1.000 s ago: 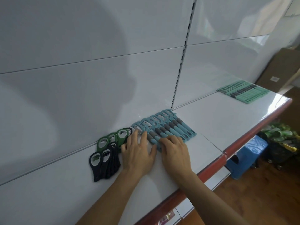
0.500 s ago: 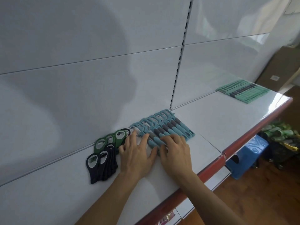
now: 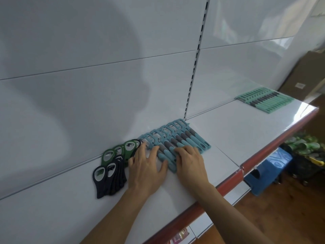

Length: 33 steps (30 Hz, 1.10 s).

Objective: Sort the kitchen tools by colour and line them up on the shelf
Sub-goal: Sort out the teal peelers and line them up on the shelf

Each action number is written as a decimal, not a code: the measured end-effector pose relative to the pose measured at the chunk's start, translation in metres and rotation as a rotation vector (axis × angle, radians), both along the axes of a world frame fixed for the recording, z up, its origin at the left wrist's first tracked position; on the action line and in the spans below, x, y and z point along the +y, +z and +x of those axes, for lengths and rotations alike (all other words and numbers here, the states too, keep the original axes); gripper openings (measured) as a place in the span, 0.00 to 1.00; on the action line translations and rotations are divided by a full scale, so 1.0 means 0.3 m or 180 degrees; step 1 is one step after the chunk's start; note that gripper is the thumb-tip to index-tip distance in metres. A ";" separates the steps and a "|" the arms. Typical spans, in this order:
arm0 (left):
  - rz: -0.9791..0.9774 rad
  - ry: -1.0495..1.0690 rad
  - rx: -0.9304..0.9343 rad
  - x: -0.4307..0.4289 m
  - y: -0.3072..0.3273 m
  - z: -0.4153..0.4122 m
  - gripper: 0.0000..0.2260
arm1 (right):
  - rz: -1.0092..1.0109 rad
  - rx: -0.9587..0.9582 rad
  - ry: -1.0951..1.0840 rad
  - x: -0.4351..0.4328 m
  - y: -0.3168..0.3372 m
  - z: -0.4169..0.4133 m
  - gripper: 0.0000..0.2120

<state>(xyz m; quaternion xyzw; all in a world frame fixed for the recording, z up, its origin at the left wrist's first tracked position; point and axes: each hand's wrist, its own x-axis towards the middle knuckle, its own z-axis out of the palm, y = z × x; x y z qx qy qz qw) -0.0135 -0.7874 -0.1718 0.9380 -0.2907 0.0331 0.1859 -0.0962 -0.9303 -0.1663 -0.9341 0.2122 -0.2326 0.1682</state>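
The left hand point(image 3: 146, 170) is lying flat with fingers spread, pressing on the left end of the blue peelers point(image 3: 177, 140); the right hand point(image 3: 191, 163) is resting released fingers on their handles, grasping nothing. The row is sitting on the shelf point(image 3: 237, 131) against the back panel. Risk: uneven pressure is likely skewing the near handles out of line. The left hand is working just beside the green bottle openers point(image 3: 121, 152) and black bottle openers point(image 3: 109, 176), so a sideways nudge could be disturbing those stacks. The mint peelers point(image 3: 265, 100) are lying well apart, obstructing nothing
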 end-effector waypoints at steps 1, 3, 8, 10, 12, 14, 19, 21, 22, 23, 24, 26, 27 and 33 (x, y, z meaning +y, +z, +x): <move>-0.0001 -0.0007 -0.0004 -0.001 -0.001 0.000 0.28 | 0.0003 -0.0012 0.0011 0.002 -0.001 -0.003 0.10; -0.0005 0.0010 -0.0004 -0.002 -0.002 -0.001 0.27 | -0.0001 -0.0052 0.0007 0.005 0.000 -0.006 0.11; -0.0104 0.0107 -0.0020 0.000 0.001 -0.005 0.28 | 0.0060 -0.0280 -0.0246 0.008 0.010 -0.014 0.11; -0.0100 0.0095 -0.0015 0.003 0.003 -0.003 0.29 | 0.0057 -0.0340 -0.0359 -0.011 0.016 -0.022 0.13; -0.0025 0.0049 0.0007 0.003 0.005 -0.002 0.29 | 0.0083 -0.0262 -0.0417 -0.040 0.014 -0.032 0.14; 0.0021 -0.0002 0.0016 0.003 0.005 -0.004 0.29 | 0.0156 -0.0195 -0.0441 -0.068 0.011 -0.040 0.14; 0.0010 -0.0002 0.0014 0.004 0.008 -0.005 0.29 | 0.0108 -0.0098 -0.0336 -0.066 0.008 -0.049 0.11; 0.0029 -0.0005 0.0013 0.003 0.007 -0.004 0.28 | 0.0146 -0.0091 -0.0287 -0.059 0.012 -0.049 0.11; 0.0040 -0.0003 0.0008 0.003 0.006 -0.004 0.28 | 0.0186 -0.0090 -0.0274 -0.059 0.015 -0.049 0.11; 0.0046 0.0002 0.0005 0.004 0.006 -0.005 0.28 | 0.0225 -0.0086 -0.0262 -0.059 0.017 -0.049 0.11; 0.0046 0.0004 -0.0001 0.004 0.006 -0.006 0.28 | 0.0250 -0.0081 -0.0254 -0.059 0.020 -0.049 0.11; 0.0066 -0.0002 -0.0020 0.002 0.009 -0.007 0.28 | 0.0296 -0.0074 -0.0249 -0.060 0.027 -0.052 0.12; 0.0090 -0.0002 -0.0031 0.000 0.010 -0.008 0.28 | 0.0327 -0.0072 -0.0246 -0.060 0.031 -0.054 0.12; 0.0159 0.0090 -0.0091 -0.010 0.013 -0.014 0.28 | 0.0377 -0.0088 -0.0114 -0.076 0.043 -0.069 0.13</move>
